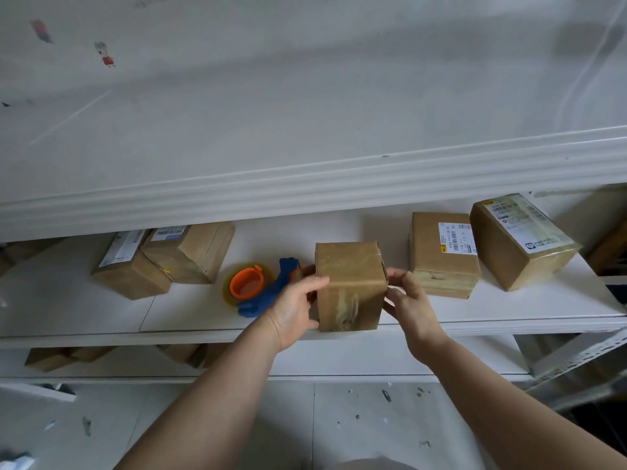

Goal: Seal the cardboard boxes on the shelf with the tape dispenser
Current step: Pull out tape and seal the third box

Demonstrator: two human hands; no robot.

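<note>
We see box (pixel 351 286) standing at near edge of shelf (pixel 190 317), centre. Left hand (pixel 298 308) grips its left side, right hand (pixel 409 300) its right; fingertips behind box hidden. Dispenser (pixel 261 288) lies just left of box, nose hidden by left hand. Two boxes (pixel 163 259) far left, tops cut by upper shelf (pixel 305 184). Two boxes (pixel 488 249) right; labels unreadable.
</note>
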